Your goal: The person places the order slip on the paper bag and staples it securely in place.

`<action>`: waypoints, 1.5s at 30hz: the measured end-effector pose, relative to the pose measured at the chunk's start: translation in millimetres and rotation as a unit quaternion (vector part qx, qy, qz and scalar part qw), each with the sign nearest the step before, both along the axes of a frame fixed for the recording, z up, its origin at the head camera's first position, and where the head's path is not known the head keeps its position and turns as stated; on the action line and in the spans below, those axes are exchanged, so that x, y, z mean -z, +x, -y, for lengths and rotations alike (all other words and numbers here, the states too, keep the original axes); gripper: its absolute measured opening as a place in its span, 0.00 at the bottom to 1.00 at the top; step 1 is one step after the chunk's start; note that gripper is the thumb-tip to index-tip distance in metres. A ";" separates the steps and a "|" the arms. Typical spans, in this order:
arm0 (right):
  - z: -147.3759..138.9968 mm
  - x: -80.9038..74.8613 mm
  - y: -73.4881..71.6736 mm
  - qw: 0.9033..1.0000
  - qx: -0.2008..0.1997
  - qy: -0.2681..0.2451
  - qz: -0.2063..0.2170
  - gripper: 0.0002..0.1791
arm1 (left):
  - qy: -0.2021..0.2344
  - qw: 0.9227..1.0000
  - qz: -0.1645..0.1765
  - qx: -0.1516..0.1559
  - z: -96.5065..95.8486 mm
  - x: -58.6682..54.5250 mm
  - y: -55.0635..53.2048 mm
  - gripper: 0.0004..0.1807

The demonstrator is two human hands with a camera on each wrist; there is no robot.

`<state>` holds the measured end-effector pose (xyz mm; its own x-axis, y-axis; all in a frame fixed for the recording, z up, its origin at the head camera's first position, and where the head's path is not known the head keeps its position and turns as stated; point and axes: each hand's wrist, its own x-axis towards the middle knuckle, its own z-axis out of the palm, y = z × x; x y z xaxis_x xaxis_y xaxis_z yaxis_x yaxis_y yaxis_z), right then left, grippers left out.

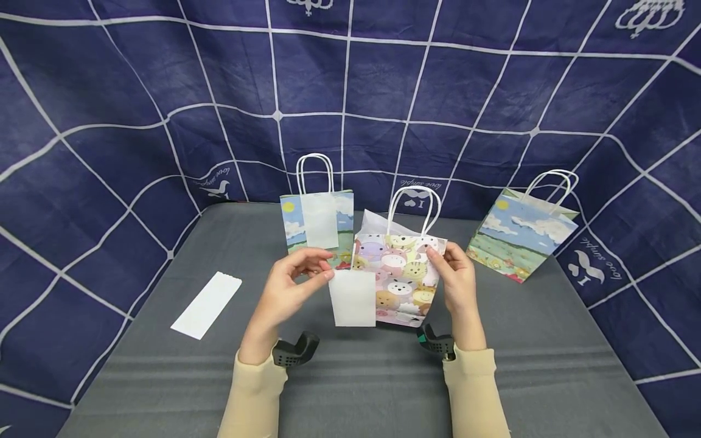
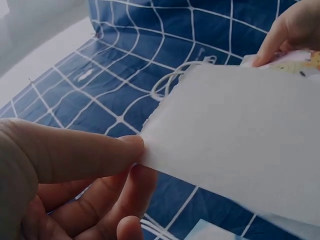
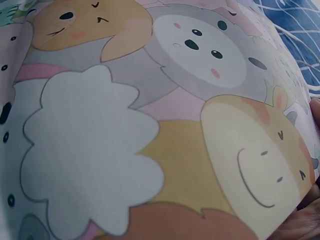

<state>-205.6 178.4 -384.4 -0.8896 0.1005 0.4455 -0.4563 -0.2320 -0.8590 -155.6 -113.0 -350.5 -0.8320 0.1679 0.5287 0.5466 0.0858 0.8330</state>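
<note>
Thumb and fingertips of my left hand pinch the corner of a white piece of paper, which hangs in front of a gift bag. In the left wrist view the white paper shows a slightly jagged edge beside the thumb. My right hand grips the upper right edge of that paper gift bag, printed with cartoon animals. The bag has white loop handles, and a pale sheet sticks up behind its top left. Cartoon animals on the bag fill most of the right wrist view.
Behind the left hand stands a landscape-print gift bag with a white strip across its front. Another landscape-print bag leans at the right. A white paper strip lies on the grey table at left. Blue grid cloth hangs behind.
</note>
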 end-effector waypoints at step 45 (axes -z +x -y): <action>29.3 9.4 11.3 0.975 -0.114 0.183 -0.051 0.38 | -0.009 0.952 -0.189 -0.239 -54.8 18.3 -7.9 0.04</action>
